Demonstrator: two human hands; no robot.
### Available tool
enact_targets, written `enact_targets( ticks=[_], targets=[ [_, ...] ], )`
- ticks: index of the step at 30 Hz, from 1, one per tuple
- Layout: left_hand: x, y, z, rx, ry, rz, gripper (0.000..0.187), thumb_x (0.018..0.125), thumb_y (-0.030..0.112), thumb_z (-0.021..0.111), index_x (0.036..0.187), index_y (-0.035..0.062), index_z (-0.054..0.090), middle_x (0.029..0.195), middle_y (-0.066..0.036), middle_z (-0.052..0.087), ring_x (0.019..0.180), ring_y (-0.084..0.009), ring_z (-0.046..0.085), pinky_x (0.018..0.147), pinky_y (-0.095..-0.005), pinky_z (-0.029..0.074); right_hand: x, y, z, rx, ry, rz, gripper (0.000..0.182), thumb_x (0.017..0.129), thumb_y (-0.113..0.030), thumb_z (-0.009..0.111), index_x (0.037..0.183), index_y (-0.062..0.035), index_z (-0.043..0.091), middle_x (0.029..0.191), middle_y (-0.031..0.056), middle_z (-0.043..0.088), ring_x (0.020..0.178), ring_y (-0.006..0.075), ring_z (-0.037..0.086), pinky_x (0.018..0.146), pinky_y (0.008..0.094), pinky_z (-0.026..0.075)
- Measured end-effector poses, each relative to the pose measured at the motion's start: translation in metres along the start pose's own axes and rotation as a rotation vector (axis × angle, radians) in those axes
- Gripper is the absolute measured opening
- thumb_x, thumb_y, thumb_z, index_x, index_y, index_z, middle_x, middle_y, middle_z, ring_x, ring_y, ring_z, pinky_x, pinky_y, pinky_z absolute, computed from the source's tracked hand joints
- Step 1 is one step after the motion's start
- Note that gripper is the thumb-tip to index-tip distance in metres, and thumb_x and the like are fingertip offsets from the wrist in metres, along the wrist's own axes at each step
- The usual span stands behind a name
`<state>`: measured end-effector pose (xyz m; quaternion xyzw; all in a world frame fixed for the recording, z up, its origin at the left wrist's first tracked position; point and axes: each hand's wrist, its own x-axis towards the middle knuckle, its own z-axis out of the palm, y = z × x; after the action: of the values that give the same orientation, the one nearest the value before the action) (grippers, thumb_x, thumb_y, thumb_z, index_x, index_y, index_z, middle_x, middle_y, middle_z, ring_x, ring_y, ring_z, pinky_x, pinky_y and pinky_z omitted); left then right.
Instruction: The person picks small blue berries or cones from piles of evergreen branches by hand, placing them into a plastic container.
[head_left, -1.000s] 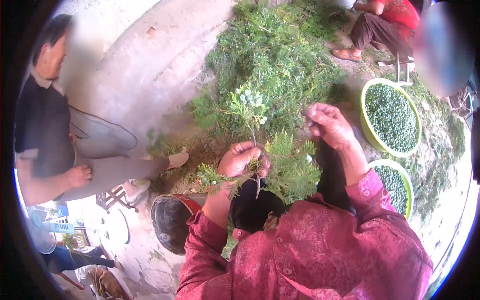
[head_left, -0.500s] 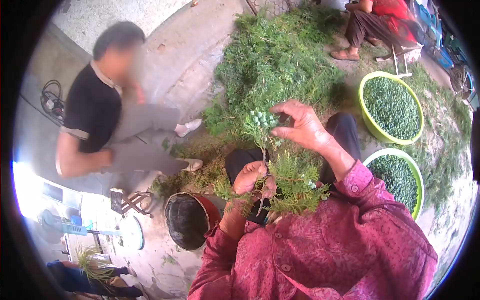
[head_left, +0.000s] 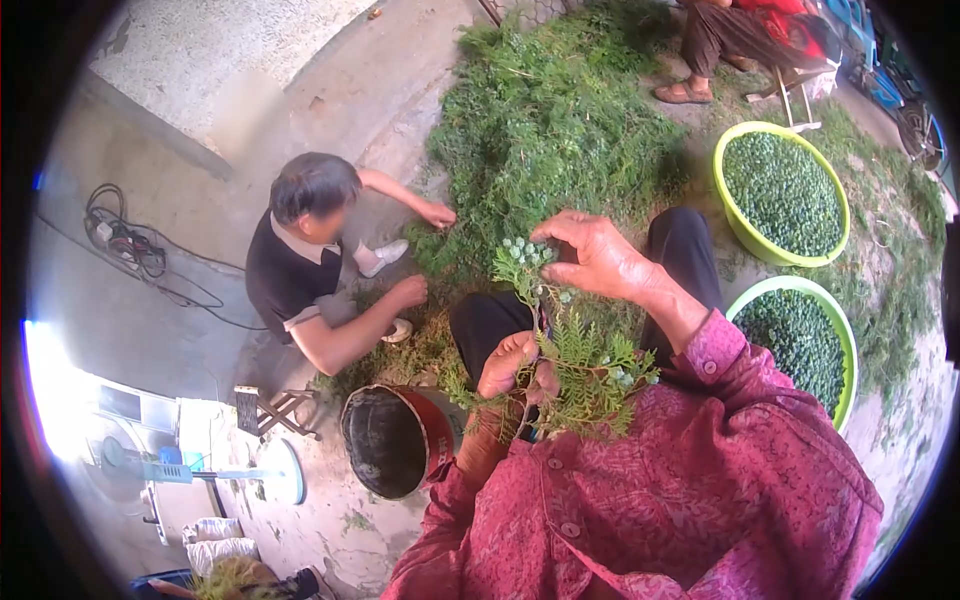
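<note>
My left hand [head_left: 512, 368] is closed around the stem of a green leafy sprig [head_left: 590, 370], low in front of my chest. The sprig's upper tip carries a cluster of pale blue-green cones [head_left: 524, 252]. Right beside that cluster is my right hand [head_left: 552, 255], its thumb and forefinger apart and its other fingers curled. Flat fern-like leaves spread to the right of my left hand, over the pink patterned shirt.
A large green heap [head_left: 560, 130] lies ahead. Two tubs of small green cones [head_left: 735, 205] [head_left: 850, 365] stand right. Left are a crouching person [head_left: 290, 270], a dark bucket [head_left: 432, 425], a folding stool [head_left: 280, 412] and a fan [head_left: 285, 470]. Another person [head_left: 715, 45] sits at the upper right.
The person at left has bent down, with one hand now at the heap and the other lower over the greenery. My hands keep nearly the same pose at the sprig. The view has shifted slightly.
</note>
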<state>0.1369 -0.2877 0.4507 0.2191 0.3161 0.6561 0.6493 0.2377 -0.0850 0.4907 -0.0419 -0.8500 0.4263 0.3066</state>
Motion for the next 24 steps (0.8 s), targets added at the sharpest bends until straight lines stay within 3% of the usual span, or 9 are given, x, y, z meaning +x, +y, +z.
enact_targets(
  ticks=[4, 7, 9, 13, 15, 16, 21, 22, 24],
  targets=[
    [-0.001, 0.003, 0.006, -0.041, 0.010, -0.061, 0.026, 0.088, 0.025, 0.053, 0.079, 0.0008, 0.055, 0.058, -0.010, 0.055, 0.043, -0.0209, 0.053, 0.035, -0.0282, 0.040, -0.002, 0.010, 0.004, -0.011, 0.005, -0.033, 0.032, 0.067, -0.008, 0.067, 0.097, -0.0035, 0.057, 0.088, 0.0107, 0.058, 0.081, 0.0249, 0.057, 0.069, 0.0338, 0.047],
    [0.003, -0.001, -0.001, -0.073, -0.078, -0.017, 0.026, 0.088, 0.025, 0.053, 0.080, -0.0003, 0.055, 0.057, -0.010, 0.054, 0.043, -0.0220, 0.053, 0.034, -0.0267, 0.038, -0.003, 0.015, 0.006, -0.029, 0.030, -0.077, 0.024, 0.069, -0.008, 0.065, 0.091, -0.0026, 0.055, 0.079, 0.0072, 0.056, 0.073, 0.0189, 0.055, 0.064, 0.0306, 0.045],
    [0.000, 0.000, 0.007, -0.082, -0.009, 0.005, 0.026, 0.088, 0.025, 0.053, 0.080, 0.0000, 0.054, 0.057, -0.010, 0.054, 0.042, -0.0220, 0.053, 0.034, -0.0278, 0.039, -0.006, 0.014, 0.009, 0.130, 0.014, 0.136, 0.021, 0.071, -0.011, 0.061, 0.088, -0.0015, 0.053, 0.068, 0.0084, 0.050, 0.061, 0.0145, 0.049, 0.056, 0.0295, 0.042],
    [0.001, 0.004, -0.002, 0.044, -0.013, -0.031, 0.025, 0.089, 0.024, 0.052, 0.077, 0.0022, 0.052, 0.057, -0.011, 0.054, 0.040, -0.0216, 0.050, 0.037, -0.0309, 0.041, -0.009, 0.037, 0.028, 0.215, 0.078, 0.072, 0.015, 0.074, -0.010, 0.058, 0.086, -0.0016, 0.053, 0.065, 0.0032, 0.050, 0.058, 0.0084, 0.045, 0.053, 0.0264, 0.040],
    [0.001, -0.001, -0.005, 0.009, 0.005, 0.005, 0.025, 0.089, 0.024, 0.052, 0.077, 0.0021, 0.052, 0.057, -0.011, 0.055, 0.040, -0.0220, 0.051, 0.036, -0.0302, 0.041, -0.009, 0.041, 0.031, 0.575, 0.072, 0.212, 0.009, 0.078, -0.009, 0.058, 0.085, -0.0028, 0.056, 0.067, -0.0003, 0.053, 0.061, 0.0053, 0.046, 0.052, 0.0239, 0.040],
    [0.000, -0.004, -0.005, -0.025, 0.022, 0.043, 0.025, 0.090, 0.024, 0.051, 0.078, 0.0020, 0.052, 0.057, -0.011, 0.055, 0.040, -0.0223, 0.052, 0.035, -0.0294, 0.041, -0.010, 0.040, 0.031, 0.576, 0.071, 0.213, 0.009, 0.078, -0.009, 0.058, 0.085, -0.0028, 0.056, 0.067, -0.0003, 0.053, 0.061, 0.0053, 0.046, 0.052, 0.0239, 0.040],
    [-0.014, 0.005, 0.006, 0.092, 0.044, 0.033, 0.026, 0.091, 0.024, 0.049, 0.080, 0.0006, 0.053, 0.057, -0.011, 0.055, 0.039, -0.0219, 0.052, 0.035, -0.0299, 0.042, -0.010, 0.068, 0.015, 1.051, 0.371, 0.385, 0.004, 0.082, -0.003, 0.056, 0.080, -0.0020, 0.059, 0.064, 0.0017, 0.055, 0.047, 0.0089, 0.049, 0.043, 0.0224, 0.039],
    [-0.018, 0.010, 0.006, 0.155, 0.052, 0.010, 0.026, 0.091, 0.024, 0.049, 0.080, 0.0005, 0.053, 0.058, -0.011, 0.056, 0.038, -0.0214, 0.052, 0.036, -0.0308, 0.043, -0.010, 0.072, 0.008, 1.122, 0.400, 0.511, 0.003, 0.082, -0.002, 0.056, 0.082, -0.0017, 0.058, 0.063, 0.0016, 0.053, 0.050, 0.0093, 0.049, 0.043, 0.0214, 0.039],
    [-0.018, 0.012, 0.006, 0.189, 0.034, 0.030, 0.027, 0.092, 0.025, 0.047, 0.080, 0.0008, 0.052, 0.057, -0.010, 0.054, 0.036, -0.0198, 0.049, 0.041, -0.0346, 0.045, -0.013, 0.073, 0.003, 1.353, 0.254, 0.570, 0.005, 0.083, -0.006, 0.056, 0.086, -0.0022, 0.058, 0.069, 0.0035, 0.054, 0.053, 0.0104, 0.050, 0.043, 0.0208, 0.041]
  ],
)
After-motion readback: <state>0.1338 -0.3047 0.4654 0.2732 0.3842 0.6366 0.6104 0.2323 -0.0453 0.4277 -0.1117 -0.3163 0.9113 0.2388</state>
